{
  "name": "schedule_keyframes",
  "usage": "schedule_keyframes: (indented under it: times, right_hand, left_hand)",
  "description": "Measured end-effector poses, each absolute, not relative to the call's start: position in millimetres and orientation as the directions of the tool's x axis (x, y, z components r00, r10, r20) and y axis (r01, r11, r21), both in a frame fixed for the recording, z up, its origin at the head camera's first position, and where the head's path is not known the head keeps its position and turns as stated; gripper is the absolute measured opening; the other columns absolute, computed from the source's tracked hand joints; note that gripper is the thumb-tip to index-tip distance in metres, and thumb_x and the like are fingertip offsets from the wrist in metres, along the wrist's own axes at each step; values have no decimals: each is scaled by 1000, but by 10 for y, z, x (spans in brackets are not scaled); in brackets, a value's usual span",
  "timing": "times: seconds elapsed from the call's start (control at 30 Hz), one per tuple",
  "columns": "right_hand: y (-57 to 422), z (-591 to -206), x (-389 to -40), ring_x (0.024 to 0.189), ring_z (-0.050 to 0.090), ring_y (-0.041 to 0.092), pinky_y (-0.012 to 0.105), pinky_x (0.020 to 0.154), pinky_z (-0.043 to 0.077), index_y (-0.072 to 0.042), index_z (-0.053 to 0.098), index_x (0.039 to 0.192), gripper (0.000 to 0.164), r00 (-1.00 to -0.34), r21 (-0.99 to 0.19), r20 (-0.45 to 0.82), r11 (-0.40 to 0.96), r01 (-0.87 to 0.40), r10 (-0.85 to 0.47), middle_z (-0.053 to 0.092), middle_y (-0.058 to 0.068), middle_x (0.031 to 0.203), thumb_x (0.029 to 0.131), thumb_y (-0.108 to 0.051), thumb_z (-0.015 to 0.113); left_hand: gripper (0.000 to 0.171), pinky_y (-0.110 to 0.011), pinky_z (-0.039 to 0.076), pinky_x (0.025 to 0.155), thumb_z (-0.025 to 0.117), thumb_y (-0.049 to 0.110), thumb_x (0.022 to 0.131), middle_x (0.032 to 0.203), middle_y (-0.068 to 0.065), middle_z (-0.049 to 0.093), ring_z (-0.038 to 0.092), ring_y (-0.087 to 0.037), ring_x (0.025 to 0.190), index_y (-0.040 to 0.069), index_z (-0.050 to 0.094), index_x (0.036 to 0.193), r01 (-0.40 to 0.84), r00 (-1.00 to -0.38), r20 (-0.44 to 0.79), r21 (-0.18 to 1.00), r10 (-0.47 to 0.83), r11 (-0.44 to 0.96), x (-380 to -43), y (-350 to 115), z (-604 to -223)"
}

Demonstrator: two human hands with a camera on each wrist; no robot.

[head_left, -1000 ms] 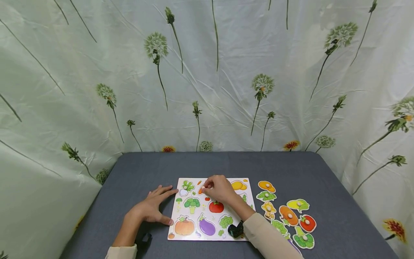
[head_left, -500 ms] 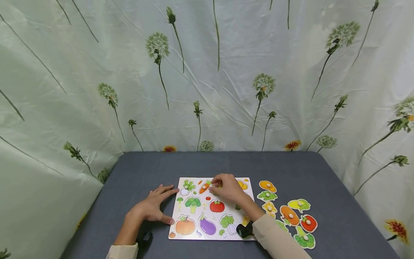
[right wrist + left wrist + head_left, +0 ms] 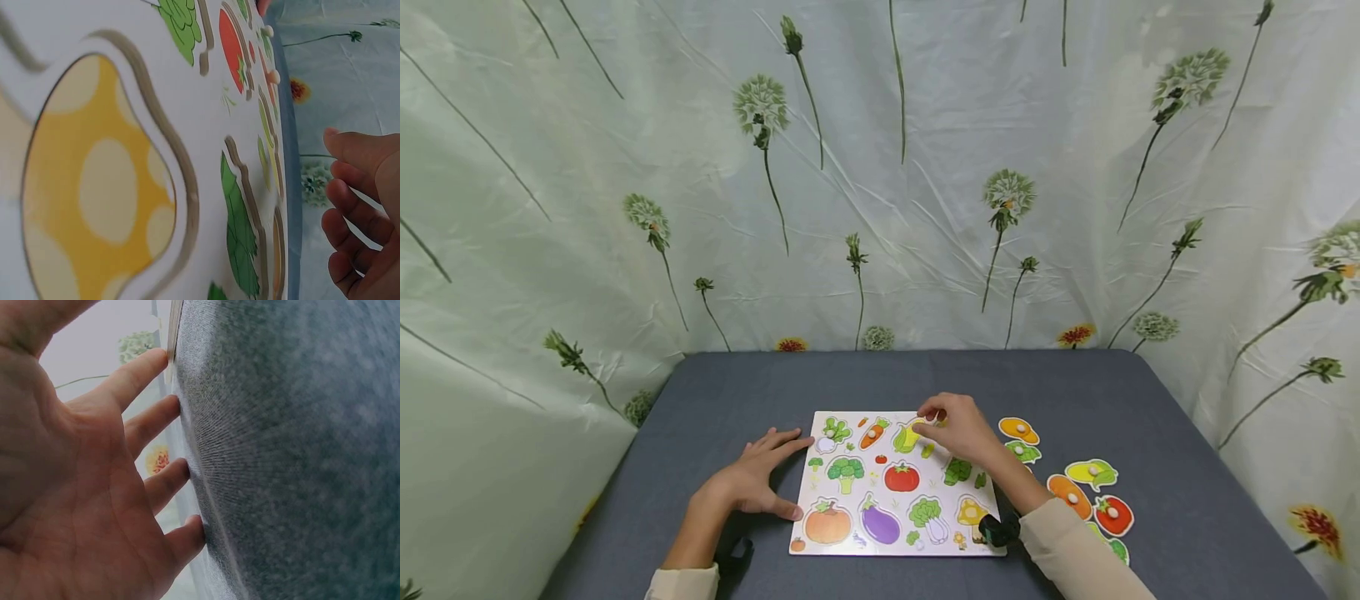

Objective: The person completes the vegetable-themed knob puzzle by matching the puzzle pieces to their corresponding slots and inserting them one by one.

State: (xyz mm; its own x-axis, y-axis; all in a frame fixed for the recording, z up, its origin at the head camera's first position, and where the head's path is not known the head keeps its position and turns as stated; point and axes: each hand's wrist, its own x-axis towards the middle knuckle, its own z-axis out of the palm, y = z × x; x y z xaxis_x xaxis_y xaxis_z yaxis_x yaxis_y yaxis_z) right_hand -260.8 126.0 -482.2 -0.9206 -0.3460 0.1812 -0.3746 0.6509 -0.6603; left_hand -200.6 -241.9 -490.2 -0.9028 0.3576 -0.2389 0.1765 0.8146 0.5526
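A white vegetable puzzle board (image 3: 820, 483) lies on the dark grey table. My left hand (image 3: 752, 479) has its fingers spread, with the index fingertip and thumb touching the board's left edge. In the left wrist view this hand's (image 3: 87, 469) other fingertips rest on the cloth. Above the corn picture (image 3: 906, 438) at the far side hovers my right hand (image 3: 962, 429), fingers loosely bent. Nothing is between the right hand's (image 3: 378, 162) fingers in the right wrist view. A carrot piece (image 3: 873, 435) with a knob sits in its slot, left of the corn.
Right of the board lie several loose knobbed pieces, including a corn piece (image 3: 1092, 473), a tomato piece (image 3: 1113, 515) and an orange piece (image 3: 1070, 496). My right sleeve (image 3: 1078, 542) covers part of them. A flowered curtain (image 3: 880, 208) hangs behind the table.
My right hand has let go of the carrot piece, which stays in its slot, and has moved right, over the corn picture. The left hand stays at the board's edge.
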Motion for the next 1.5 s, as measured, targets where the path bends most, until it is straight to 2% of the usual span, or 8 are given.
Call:
schedule_keyframes:
  times: [0.17, 0.4, 0.6, 0.8, 0.9, 1.1, 1.4, 1.5]
  right_hand:
    - [1379, -4772, -2582, 84, 60, 13, 30, 75, 50, -13, 80, 100, 16, -926, -658, 175, 661, -362, -333, 68, -5, 89, 88, -22, 83]
    - [1643, -4751, -2555, 84, 61, 12, 30, 75, 51, -13, 81, 101, 16, -915, -636, 229, 661, -399, -332, 70, -5, 90, 89, -24, 82]
    - [1927, -4732, -2524, 82, 61, 13, 31, 73, 51, -10, 80, 103, 18, -909, -604, 263, 680, -416, -323, 72, -2, 94, 90, -22, 81]
    - [2215, -4732, -2487, 90, 66, 19, 43, 81, 55, -9, 79, 105, 16, -926, -607, 239, 699, -378, -293, 73, -1, 97, 92, -18, 79]
    - [2349, -4740, -2465, 90, 65, 17, 39, 80, 54, -11, 79, 105, 16, -929, -591, 233, 717, -369, -286, 73, -3, 98, 92, -21, 79]
    - [2622, -4736, -2407, 84, 60, 11, 28, 69, 48, -13, 80, 104, 14, -933, -566, 240, 742, -359, -268, 72, -5, 96, 92, -22, 79]
    - [3052, -4756, -2295, 81, 58, 4, 26, 69, 47, -15, 80, 103, 13, -941, -523, 243, 785, -331, -235, 73, -7, 95, 93, -23, 78]
    - [3171, -4768, -2246, 80, 56, 1, 26, 68, 46, -15, 80, 103, 13, -944, -505, 238, 802, -320, -226, 72, -7, 94, 93, -23, 78]
  left_hand:
    - [113, -75, 5, 119, 96, 55, 57, 169, -8, 30, 8, -46, 159, 33, 46, 156, 162, -914, -229, 550, 334, 819, -2058, -2457, -5027]
    - [113, -76, 6, 119, 96, 56, 55, 169, -9, 30, 9, -47, 158, 35, 46, 155, 172, -916, -219, 547, 338, 819, -2075, -2469, -5061]
    - [113, -77, 5, 117, 96, 51, 60, 169, -14, 28, 8, -51, 157, 28, 44, 157, 169, -901, -251, 547, 353, 820, -2025, -2418, -4914]
    - [111, -78, 7, 117, 97, 43, 61, 168, -14, 29, 9, -53, 156, 24, 44, 157, 165, -902, -256, 540, 348, 825, -1993, -2383, -4849]
    - [111, -77, 7, 117, 97, 43, 62, 168, -14, 29, 9, -52, 156, 24, 44, 157, 163, -902, -260, 536, 346, 828, -1988, -2383, -4838]
    - [111, -78, 6, 116, 97, 44, 62, 168, -15, 29, 9, -54, 156, 25, 44, 158, 159, -899, -260, 555, 352, 817, -1997, -2408, -4855]
    - [113, -77, 3, 117, 96, 55, 59, 169, -11, 29, 7, -49, 158, 32, 45, 157, 168, -906, -236, 559, 351, 812, -2038, -2463, -4993]
    - [113, -78, 4, 116, 96, 54, 59, 168, -14, 30, 8, -51, 157, 29, 45, 157, 170, -903, -243, 555, 354, 814, -2024, -2436, -4940]
